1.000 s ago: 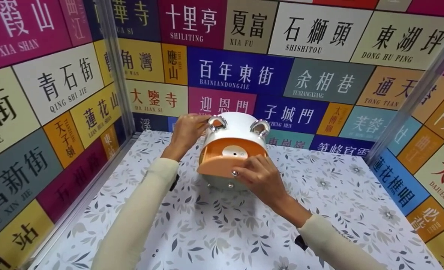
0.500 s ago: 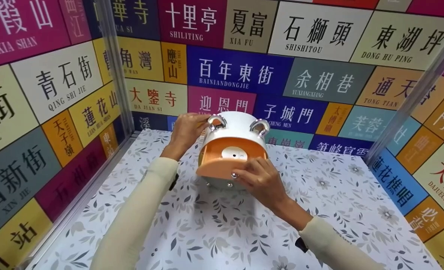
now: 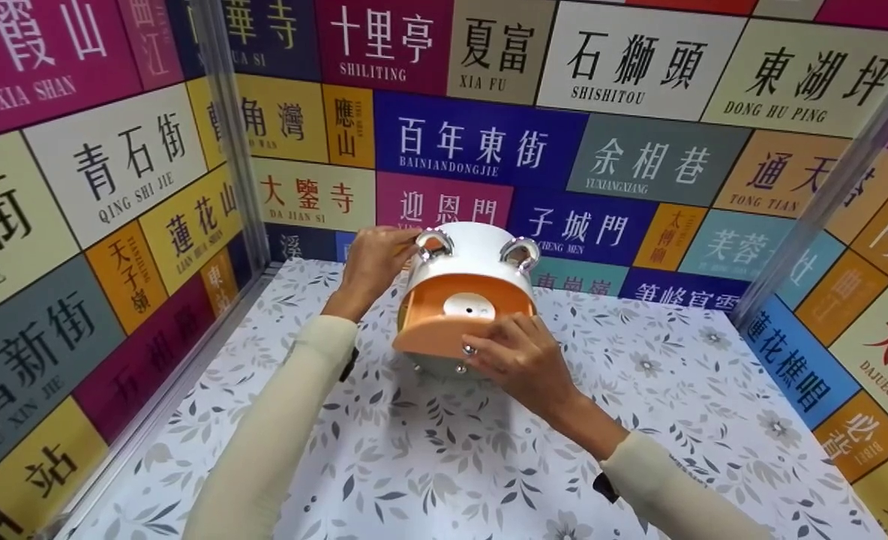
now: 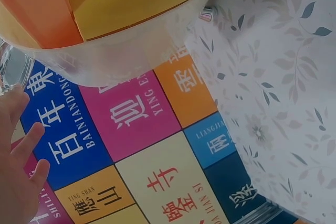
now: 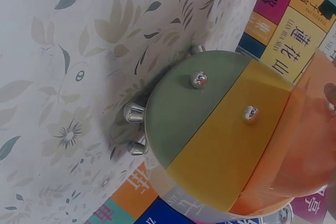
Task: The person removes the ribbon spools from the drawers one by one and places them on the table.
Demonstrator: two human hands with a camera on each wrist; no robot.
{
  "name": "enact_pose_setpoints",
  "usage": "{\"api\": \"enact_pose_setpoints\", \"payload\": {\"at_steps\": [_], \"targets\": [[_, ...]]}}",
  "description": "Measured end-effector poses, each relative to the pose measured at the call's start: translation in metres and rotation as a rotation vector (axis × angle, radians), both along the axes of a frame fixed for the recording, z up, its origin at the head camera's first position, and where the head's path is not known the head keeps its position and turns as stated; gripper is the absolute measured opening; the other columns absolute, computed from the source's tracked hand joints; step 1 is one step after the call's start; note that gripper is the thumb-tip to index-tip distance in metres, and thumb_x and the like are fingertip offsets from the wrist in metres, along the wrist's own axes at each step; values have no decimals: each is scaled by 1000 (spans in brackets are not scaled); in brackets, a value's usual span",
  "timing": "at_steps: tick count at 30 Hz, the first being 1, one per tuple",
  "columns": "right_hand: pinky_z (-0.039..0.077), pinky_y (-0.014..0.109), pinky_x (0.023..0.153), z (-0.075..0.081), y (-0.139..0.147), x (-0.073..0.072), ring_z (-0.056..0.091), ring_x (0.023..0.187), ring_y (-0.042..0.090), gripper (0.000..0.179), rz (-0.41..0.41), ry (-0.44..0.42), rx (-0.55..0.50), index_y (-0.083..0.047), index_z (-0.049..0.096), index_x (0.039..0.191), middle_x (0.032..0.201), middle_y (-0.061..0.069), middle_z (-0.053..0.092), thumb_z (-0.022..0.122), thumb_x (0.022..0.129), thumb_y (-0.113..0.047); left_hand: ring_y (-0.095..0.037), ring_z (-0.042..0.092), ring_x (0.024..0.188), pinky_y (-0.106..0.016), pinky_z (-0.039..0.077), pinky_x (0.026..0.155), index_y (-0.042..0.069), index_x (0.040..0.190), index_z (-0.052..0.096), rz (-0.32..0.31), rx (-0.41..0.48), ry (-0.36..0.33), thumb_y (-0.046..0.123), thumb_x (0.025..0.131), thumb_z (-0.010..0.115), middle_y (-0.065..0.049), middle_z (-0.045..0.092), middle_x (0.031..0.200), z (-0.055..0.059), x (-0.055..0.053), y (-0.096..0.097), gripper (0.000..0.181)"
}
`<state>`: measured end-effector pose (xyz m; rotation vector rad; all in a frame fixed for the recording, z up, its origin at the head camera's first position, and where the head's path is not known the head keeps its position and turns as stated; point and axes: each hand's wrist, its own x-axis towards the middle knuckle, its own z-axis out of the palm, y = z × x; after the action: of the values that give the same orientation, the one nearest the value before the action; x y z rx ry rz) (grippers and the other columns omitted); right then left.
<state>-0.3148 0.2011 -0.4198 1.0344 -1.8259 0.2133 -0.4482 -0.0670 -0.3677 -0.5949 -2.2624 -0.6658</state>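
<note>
A small round storage box with white casing [image 3: 468, 251] stands on the table. Its drawers are orange on top, yellow in the middle and green at the bottom. The orange drawer [image 3: 427, 336] is pulled out, showing a white disc [image 3: 468, 307] inside. My right hand [image 3: 523, 360] pinches that drawer's silver knob [image 3: 469, 349]. My left hand [image 3: 373, 262] grips the shiny silver ear [image 3: 435, 245] at the box's top left, its other fingers spread in the left wrist view. In the right wrist view the yellow drawer [image 5: 226, 156] and green drawer [image 5: 189, 108] are closed.
A second silver ear [image 3: 520, 254] sits at the top right of the box. Short silver feet [image 5: 134, 112] hold it off the leaf-patterned tabletop [image 3: 444, 465]. Walls of colourful sign panels [image 3: 481, 142] enclose the table at the back and sides.
</note>
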Motion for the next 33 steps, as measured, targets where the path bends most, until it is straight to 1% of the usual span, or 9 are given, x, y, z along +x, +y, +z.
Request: {"api": "enact_pose_setpoints", "payload": {"at_steps": [5,8,12,17,20,24,28,31,33], "targets": [[48,40,72,6,-1,1,60,85,26,37,17,-4,-31,-22,82,115,95,5,67,91,81,-33,-28,73,104,-42,57,96,20,128,76,3,0,-19,24,95,79,-6,78,113,0,2,1,34],[48,38,69,11,-1,1,60,83,24,37,27,-8,-78,-22,83,113,92,5,66,92,80,-32,-27,73,104,-42,56,97,21,128,76,7,-9,-33,24,95,78,-5,78,114,-1,3,1,33],[50,39,69,22,-2,-2,60,82,24,35,6,-39,-147,-21,83,112,92,5,66,91,81,-34,-27,73,104,-41,56,97,22,128,76,25,-20,-43,25,96,77,-5,78,115,-1,3,0,32],[51,42,72,37,0,-10,60,84,25,36,-55,-146,-204,-21,82,114,95,5,66,89,83,-38,-27,73,106,-40,57,97,22,131,74,14,-6,-47,24,97,76,-5,77,117,-1,3,0,34],[52,40,70,46,4,-17,60,83,23,35,-100,-210,-194,-22,82,114,95,4,65,86,86,-42,-28,73,106,-41,57,98,22,130,74,-3,7,-43,23,96,77,-5,77,117,0,3,0,35],[49,33,60,54,10,-29,58,73,17,37,-153,-320,-171,-22,83,113,90,0,62,83,87,-48,-28,73,104,-42,57,98,21,130,75,-2,7,-33,22,96,77,-5,78,115,0,4,0,34],[40,29,50,59,17,-39,49,63,13,42,-192,-448,-169,-21,83,112,82,-1,61,84,84,-52,-28,72,104,-42,57,97,22,130,74,7,-9,-36,24,97,76,-6,78,115,0,4,1,34],[38,30,48,60,19,-45,48,59,13,46,-226,-524,-150,-21,84,111,81,0,65,86,80,-55,-29,72,105,-43,56,97,23,130,75,18,-21,-34,25,97,76,-6,78,116,0,3,0,33],[40,31,47,61,19,-48,52,59,14,48,-251,-573,-131,-22,84,111,83,-1,72,87,78,-57,-29,72,105,-43,57,96,23,130,75,21,-23,-31,25,97,76,-6,78,115,0,4,0,33]]}}
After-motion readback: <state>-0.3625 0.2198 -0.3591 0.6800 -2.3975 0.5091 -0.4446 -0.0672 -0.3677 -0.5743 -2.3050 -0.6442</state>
